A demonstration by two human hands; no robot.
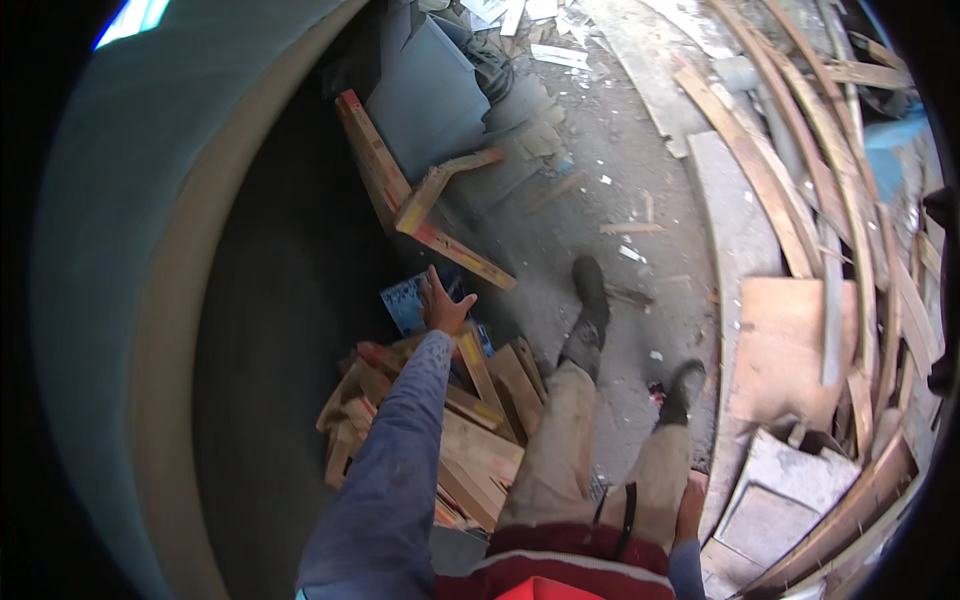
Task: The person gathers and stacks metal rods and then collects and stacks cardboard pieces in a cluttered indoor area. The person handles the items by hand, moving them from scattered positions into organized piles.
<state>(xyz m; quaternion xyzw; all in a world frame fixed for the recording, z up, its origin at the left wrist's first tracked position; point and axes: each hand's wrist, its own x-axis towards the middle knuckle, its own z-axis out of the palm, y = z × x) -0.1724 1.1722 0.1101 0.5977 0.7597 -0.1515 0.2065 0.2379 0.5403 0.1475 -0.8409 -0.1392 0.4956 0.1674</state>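
Observation:
My left hand (445, 305) reaches forward with its thumb and fingers spread, holding nothing. Beneath and beside it lies a blue printed piece, perhaps a carton (405, 303); whether the hand touches it I cannot tell. Closer to me, under my left forearm, is a heap of flattened brown cardboard (485, 450). Beyond the hand, a bent brown cardboard piece (375, 145) with red and yellow marks stands against the dark side, its lower strip (465, 258) stretching to the right. Only a part of my right hand (690, 512) shows, hanging beside my right thigh; its fingers are not clear.
Long wooden strips (800, 150) and boards are piled on the right, with a square tan panel (790, 345) among them. A grey-blue sheet (425, 95) stands at the far left. Paper scraps and wood bits litter the concrete floor (640, 290). A curved pale edge (165, 330) borders the left.

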